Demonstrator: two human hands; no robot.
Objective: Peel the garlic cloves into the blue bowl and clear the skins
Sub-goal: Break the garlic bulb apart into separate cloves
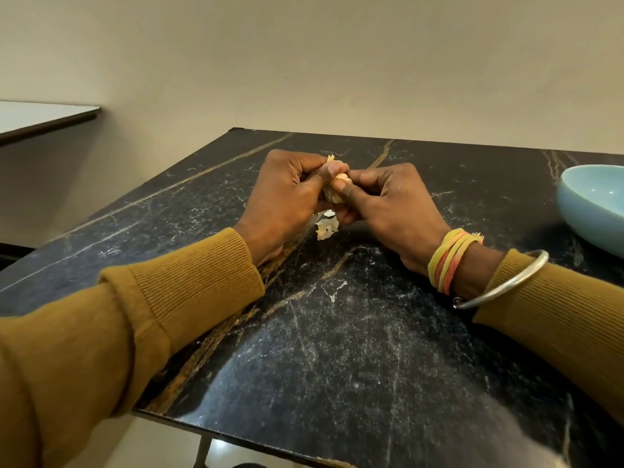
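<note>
A garlic bulb [334,192] is held between both hands over the middle of the black marble table [337,332]. My left hand [287,201] grips it from the left, its thumb pressed on top, and a strip of skin sticks up above the fingers. From the right, my right hand [388,204] pinches the bulb with thumb and fingers. Loose white garlic skin [327,228] lies on the table just under the hands. The blue bowl [591,207] stands at the right edge, partly cut off; what it holds is hidden.
The table's far edge meets a plain beige wall. A second, light-topped table [40,118] stands to the left across a gap. Both forearms in mustard sleeves rest on the marble, the right wrist with thread bands and a metal bangle [503,282].
</note>
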